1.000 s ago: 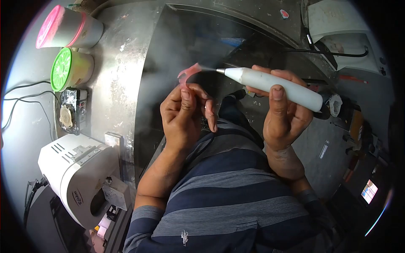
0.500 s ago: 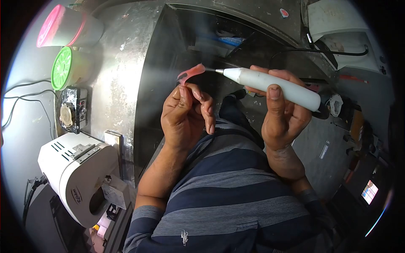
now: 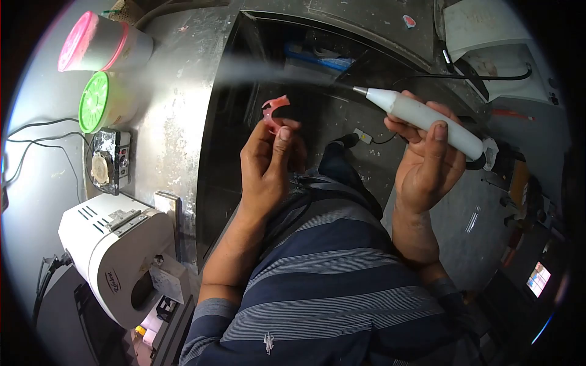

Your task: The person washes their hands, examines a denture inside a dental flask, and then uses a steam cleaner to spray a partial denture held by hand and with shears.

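Observation:
Pinched between the thumb and fingers of my left hand (image 3: 273, 161) is a small curved pink piece (image 3: 278, 113), with a dark gap or patch near its upper left. My right hand (image 3: 427, 152) is wrapped round a thick white steam nozzle (image 3: 430, 121), thumb on its side. The nozzle's metal tip points left, and a pale jet streams from it across the dark opening, passing above the pink piece. Tip and piece are well apart.
Two tubs, one with a pink lid (image 3: 79, 41) and one with a green lid (image 3: 94, 102), lie at the upper left. Below are a small control box (image 3: 110, 161) and a white rounded machine (image 3: 113, 256). A foot pedal (image 3: 362, 135) is on the floor.
My right hand has drawn the nozzle away to the right, widening the gap to the pink piece. My left hand has turned, its fingers curled closer, and the piece now stands more upright.

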Demonstrator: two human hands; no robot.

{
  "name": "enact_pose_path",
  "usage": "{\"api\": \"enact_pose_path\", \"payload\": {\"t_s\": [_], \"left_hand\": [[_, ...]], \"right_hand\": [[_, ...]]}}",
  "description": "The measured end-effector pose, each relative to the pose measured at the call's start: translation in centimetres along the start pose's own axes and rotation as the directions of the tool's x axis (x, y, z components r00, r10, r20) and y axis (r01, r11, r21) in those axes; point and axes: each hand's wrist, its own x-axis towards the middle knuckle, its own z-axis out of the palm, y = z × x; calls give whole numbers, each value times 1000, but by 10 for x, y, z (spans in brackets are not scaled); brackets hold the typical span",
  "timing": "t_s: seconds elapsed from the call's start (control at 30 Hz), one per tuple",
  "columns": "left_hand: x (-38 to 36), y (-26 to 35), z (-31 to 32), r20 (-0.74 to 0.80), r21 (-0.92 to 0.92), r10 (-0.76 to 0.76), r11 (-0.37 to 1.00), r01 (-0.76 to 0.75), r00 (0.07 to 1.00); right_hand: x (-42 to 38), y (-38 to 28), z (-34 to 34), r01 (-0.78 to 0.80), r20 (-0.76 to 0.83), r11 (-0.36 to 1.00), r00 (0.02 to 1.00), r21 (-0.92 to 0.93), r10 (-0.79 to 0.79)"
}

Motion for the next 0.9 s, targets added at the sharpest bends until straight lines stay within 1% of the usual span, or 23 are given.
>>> {"api": "enact_pose_path", "payload": {"t_s": [0.03,0.07,0.1,0.17,0.2,0.23,0.27,0.3,0.33,0.37,0.4,0.43,0.47,0.5,0.53,0.57,0.6,0.63,0.7,0.77,0.83,0.87,0.9], "left_hand": [[1,0,-2,-17,47,-20,999,21,1000],[1,5,0,-74,106,-39,993,47,996],[3,3,-1,-72,108,-37,993,44,997],[6,-2,-6,-169,334,44,942,15,985],[7,1,-10,-167,336,48,942,11,985],[8,4,-16,-130,550,86,835,0,988],[9,6,-20,-87,733,115,681,-15,990],[11,6,-22,-85,733,118,680,-18,989],[13,6,-24,-65,786,261,608,-112,963],[15,7,-24,-35,832,396,520,-193,918],[14,11,-25,-55,803,385,565,-188,921],[14,9,-28,-55,804,386,564,-188,921],[15,3,-32,-119,534,305,822,-198,945],[15,1,-35,-148,190,207,966,-177,967],[13,5,-31,-182,39,85,996,-79,980],[12,10,-31,-184,39,88,996,-82,979],[11,17,-30,-138,-139,-5,990,-14,990],[12,20,-30,-75,-308,-89,949,62,993],[16,11,-35,-47,-331,-90,941,69,995],[18,11,-34,-19,-353,-93,932,80,995],[17,17,-28,28,-408,-174,897,170,984],[18,14,-27,72,-421,-135,894,153,988],[17,15,-24,72,-421,-136,894,153,988]], "right_hand": [[0,0,-1,4,-1,1000,1000,1,-4],[0,-2,-2,-5,14,1000,1000,11,4],[-1,-2,-3,-13,28,1000,1000,21,12],[-1,-2,-4,-11,24,1000,1000,14,10],[-1,-1,-4,-12,22,1000,1000,6,12],[-1,-1,-5,-8,21,1000,1000,7,8],[-1,-1,-5,-2,12,1000,1000,-6,2],[-1,-1,-6,5,3,1000,1000,-19,-4],[-1,-2,-7,7,2,1000,1000,-19,-7],[0,-2,-8,0,13,1000,1000,-5,0],[0,-3,-9,-7,25,1000,1000,9,7],[0,-3,-9,-7,25,1000,1000,10,7],[0,-2,-9,-12,18,1000,1000,3,12],[0,-2,-9,-16,12,1000,1000,-4,16],[0,-1,-9,-13,14,1000,1000,-3,14],[-1,-1,-8,-20,10,1000,1000,2,20],[-1,0,-8,-26,5,1000,1000,8,26],[-1,-1,-7,-24,5,1000,1000,10,24],[-2,-2,-5,-54,-6,999,999,11,54],[-3,-2,-5,-50,-4,999,999,5,50],[-3,-1,-4,-48,-1,999,999,-1,48],[-3,-1,-3,-46,3,999,999,2,46],[-4,-1,-2,-43,7,999,999,4,43]]}}
